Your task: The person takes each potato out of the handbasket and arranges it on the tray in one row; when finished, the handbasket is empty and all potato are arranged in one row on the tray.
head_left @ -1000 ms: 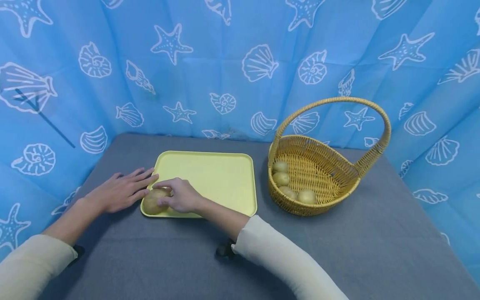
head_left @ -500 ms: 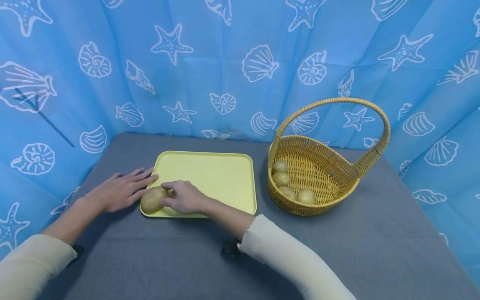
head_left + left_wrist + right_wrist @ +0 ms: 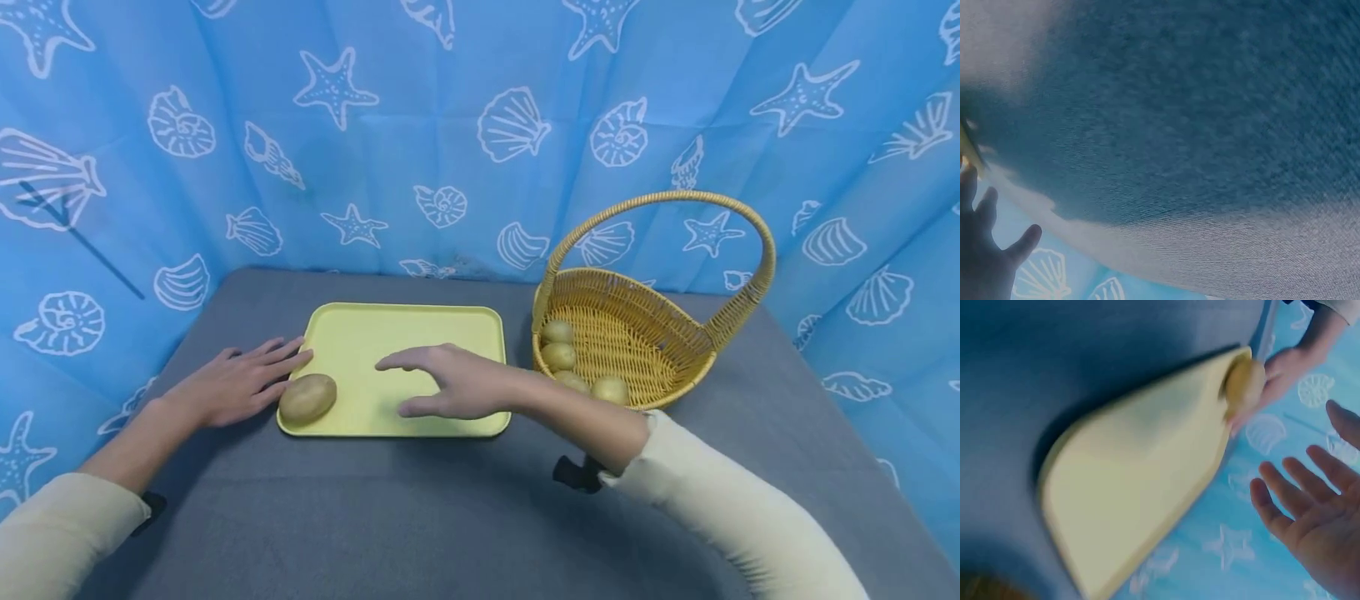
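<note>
A brown potato (image 3: 308, 398) lies in the near left corner of a pale yellow tray (image 3: 405, 328). My left hand (image 3: 238, 383) rests at the tray's left edge with fingers spread, fingertips on the rim close beside the potato. Above the tray's right half is my right hand (image 3: 459, 385), thumb and fingers apart and nothing held. In the right wrist view the right hand (image 3: 1319, 506) shows spread fingers, with the potato (image 3: 1244, 384) in the tray's far corner. Only dark spread fingers (image 3: 986, 209) of the left hand appear in the left wrist view.
A wicker basket (image 3: 645, 333) with a tall arched handle stands right of the tray, several potatoes (image 3: 559, 357) along its left side. The right forearm overlaps its front edge in the head view. Grey cloth (image 3: 360, 517) covers the table, and a blue shell-print curtain (image 3: 450, 125) hangs behind.
My right hand has let go of the potato in the tray's corner and moved right, over the tray toward the basket. The left hand has stayed at the tray's edge.
</note>
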Demonstrator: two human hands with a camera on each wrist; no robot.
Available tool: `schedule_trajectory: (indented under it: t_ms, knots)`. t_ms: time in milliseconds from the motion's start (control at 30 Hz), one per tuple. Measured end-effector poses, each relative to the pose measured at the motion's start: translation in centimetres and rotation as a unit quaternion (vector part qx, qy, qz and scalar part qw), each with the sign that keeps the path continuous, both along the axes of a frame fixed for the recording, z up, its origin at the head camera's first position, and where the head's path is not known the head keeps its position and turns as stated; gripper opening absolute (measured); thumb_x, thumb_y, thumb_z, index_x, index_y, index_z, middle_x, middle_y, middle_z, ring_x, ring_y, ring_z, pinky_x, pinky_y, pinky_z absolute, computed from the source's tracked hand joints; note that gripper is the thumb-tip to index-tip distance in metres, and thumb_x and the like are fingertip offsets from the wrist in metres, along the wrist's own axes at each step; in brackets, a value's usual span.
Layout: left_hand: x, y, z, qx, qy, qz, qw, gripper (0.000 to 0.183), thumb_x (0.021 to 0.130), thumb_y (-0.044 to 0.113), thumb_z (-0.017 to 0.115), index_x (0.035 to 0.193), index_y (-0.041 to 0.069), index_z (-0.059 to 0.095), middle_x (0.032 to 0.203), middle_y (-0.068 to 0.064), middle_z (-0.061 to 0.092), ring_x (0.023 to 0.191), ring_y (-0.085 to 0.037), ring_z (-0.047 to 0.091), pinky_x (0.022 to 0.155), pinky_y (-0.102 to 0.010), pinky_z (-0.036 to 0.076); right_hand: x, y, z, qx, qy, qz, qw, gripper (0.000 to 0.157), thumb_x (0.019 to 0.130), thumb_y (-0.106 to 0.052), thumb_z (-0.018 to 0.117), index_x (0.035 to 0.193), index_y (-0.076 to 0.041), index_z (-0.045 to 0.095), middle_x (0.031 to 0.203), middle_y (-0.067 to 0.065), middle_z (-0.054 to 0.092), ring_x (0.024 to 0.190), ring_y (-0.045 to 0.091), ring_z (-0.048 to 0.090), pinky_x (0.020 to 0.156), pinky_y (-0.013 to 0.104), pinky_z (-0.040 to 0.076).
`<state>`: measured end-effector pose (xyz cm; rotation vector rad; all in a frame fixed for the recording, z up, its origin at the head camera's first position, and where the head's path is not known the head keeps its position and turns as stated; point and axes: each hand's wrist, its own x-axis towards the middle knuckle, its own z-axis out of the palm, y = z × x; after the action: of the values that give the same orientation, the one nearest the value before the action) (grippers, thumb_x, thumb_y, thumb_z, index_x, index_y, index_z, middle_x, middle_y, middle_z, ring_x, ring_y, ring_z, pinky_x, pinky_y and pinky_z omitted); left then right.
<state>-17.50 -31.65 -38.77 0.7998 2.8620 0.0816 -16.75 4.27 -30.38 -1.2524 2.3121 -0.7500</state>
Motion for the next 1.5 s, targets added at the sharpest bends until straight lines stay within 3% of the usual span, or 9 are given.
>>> schedule_trajectory:
  t_ms: [167, 367, 500, 700, 833, 1000, 1133, 1300, 1500]
  knots:
    - [0.1, -0.1, 0.1, 0.001, 0.004, 0.0, 1.0, 0.061, 0.104, 0.049, 0.043, 0.156, 0.016, 0.037, 0.161, -0.013, 0.03, 0.144, -0.044, 0.029, 0.103, -0.073, 0.028, -0.1, 6.4, 1.8, -0.001, 0.005, -0.005, 1.0, 0.046, 0.099, -0.022, 0.064, 0.144, -0.012, 0.054, 0.139, 0.003, 0.059, 0.122, 0.014, 0.058, 0.094, 0.039, 0.052]
    - [0.3, 0.0, 0.2, 0.001, 0.005, -0.004, 1.0, 0.067, 0.102, 0.054, 0.046, 0.155, 0.014, 0.038, 0.16, -0.014, 0.031, 0.144, -0.043, 0.029, 0.103, -0.074, 0.027, -1.8, 13.5, 2.6, -0.006, -0.006, -0.048, 0.999, 0.041, 0.099, -0.019, 0.064, 0.138, -0.006, 0.059, 0.131, 0.009, 0.064, 0.115, 0.023, 0.063, 0.094, 0.046, 0.052]
    - [0.4, -0.1, 0.1, 0.002, 0.002, -0.005, 1.0, 0.067, 0.102, 0.054, 0.046, 0.155, 0.014, 0.038, 0.161, -0.014, 0.031, 0.145, -0.042, 0.029, 0.103, -0.073, 0.027, -3.2, 17.6, 2.1, 0.021, -0.058, -0.069, 0.996, 0.042, 0.098, -0.015, 0.065, 0.137, 0.0, 0.057, 0.134, 0.017, 0.061, 0.123, 0.034, 0.058, 0.101, 0.048, 0.048]
    - [0.0, -0.2, 0.3, 0.0, 0.005, -0.01, 0.9999, 0.059, 0.105, 0.046, 0.044, 0.155, 0.014, 0.039, 0.16, -0.013, 0.033, 0.144, -0.043, 0.03, 0.102, -0.073, 0.029, -4.7, 21.7, 1.2, 0.051, -0.154, -0.052, 0.985, 0.045, 0.095, 0.0, 0.062, 0.137, 0.011, 0.052, 0.14, 0.026, 0.054, 0.129, 0.044, 0.051, 0.106, 0.052, 0.04]
    - [-0.7, 0.0, 0.4, 0.0, -0.001, -0.007, 1.0, 0.057, 0.107, 0.043, 0.042, 0.155, 0.013, 0.038, 0.16, -0.014, 0.033, 0.144, -0.043, 0.03, 0.101, -0.073, 0.029, -5.5, 23.1, 0.9, 0.087, -0.215, -0.055, 0.971, 0.048, 0.095, -0.002, 0.062, 0.14, 0.008, 0.05, 0.145, 0.025, 0.049, 0.135, 0.044, 0.044, 0.108, 0.053, 0.038]
    - [-1.3, 0.2, 0.3, 0.0, -0.009, 0.004, 1.0, 0.057, 0.107, 0.043, 0.041, 0.156, 0.013, 0.036, 0.16, -0.014, 0.031, 0.145, -0.043, 0.028, 0.103, -0.073, 0.027, -6.4, 23.4, 1.1, 0.151, -0.294, -0.096, 0.939, 0.052, 0.097, -0.01, 0.063, 0.145, 0.001, 0.048, 0.151, 0.024, 0.042, 0.134, 0.044, 0.045, 0.097, 0.049, 0.05]
    - [-1.4, 0.2, 0.2, -0.002, -0.011, 0.01, 0.9999, 0.058, 0.107, 0.044, 0.041, 0.156, 0.014, 0.036, 0.161, -0.013, 0.031, 0.145, -0.042, 0.027, 0.104, -0.073, 0.025, -6.9, 23.0, 1.1, 0.19, -0.323, -0.113, 0.92, 0.055, 0.097, -0.013, 0.064, 0.147, -0.001, 0.046, 0.153, 0.024, 0.039, 0.131, 0.042, 0.049, 0.093, 0.05, 0.052]
    - [-1.3, 0.2, 0.1, -0.002, -0.012, 0.012, 0.9999, 0.059, 0.106, 0.047, 0.04, 0.156, 0.015, 0.036, 0.161, -0.012, 0.03, 0.146, -0.042, 0.026, 0.104, -0.074, 0.025, -7.5, 22.3, 0.7, 0.214, -0.326, -0.107, 0.915, 0.053, 0.094, -0.008, 0.066, 0.143, 0.002, 0.05, 0.148, 0.023, 0.046, 0.126, 0.037, 0.054, 0.093, 0.047, 0.053]
    - [-1.5, 0.2, -0.1, 0.0, -0.014, 0.013, 0.9998, 0.059, 0.107, 0.047, 0.038, 0.157, 0.016, 0.035, 0.162, -0.012, 0.029, 0.146, -0.042, 0.026, 0.104, -0.074, 0.023, -7.8, 21.5, 0.6, 0.241, -0.304, -0.096, 0.917, 0.05, 0.088, 0.002, 0.068, 0.136, 0.003, 0.057, 0.117, 0.017, 0.066, 0.102, 0.023, 0.066, 0.092, 0.043, 0.054]
